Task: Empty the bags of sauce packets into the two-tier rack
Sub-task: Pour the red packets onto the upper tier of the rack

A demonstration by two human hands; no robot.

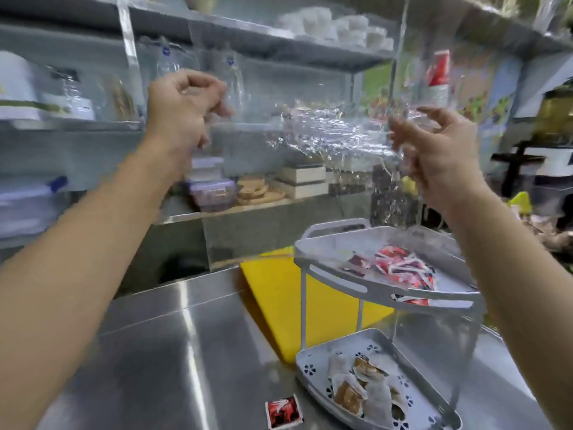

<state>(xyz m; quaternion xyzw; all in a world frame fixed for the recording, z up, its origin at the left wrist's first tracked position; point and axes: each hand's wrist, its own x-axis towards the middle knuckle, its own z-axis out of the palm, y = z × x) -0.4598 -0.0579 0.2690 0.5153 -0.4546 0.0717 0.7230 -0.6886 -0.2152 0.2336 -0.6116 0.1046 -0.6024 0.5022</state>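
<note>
A clear plastic bag (322, 135) is stretched in the air between my hands, above the rack. My left hand (183, 110) pinches its left end and my right hand (440, 147) grips its right end. The bag looks empty, though blur hides detail. Below stands the grey two-tier rack (384, 287). Its top tier holds red and white sauce packets (400, 268). The bottom tier (313, 373) holds white and brown packets (366, 389). One red packet (283, 411) lies loose on the steel counter in front of the rack.
A yellow board (279, 302) lies on the steel counter (173, 352) behind the rack. Shelves at the back carry containers (210, 187), boxes (304, 181) and white cups (338, 29). A red and white cup stack (437, 79) hangs at the upper right.
</note>
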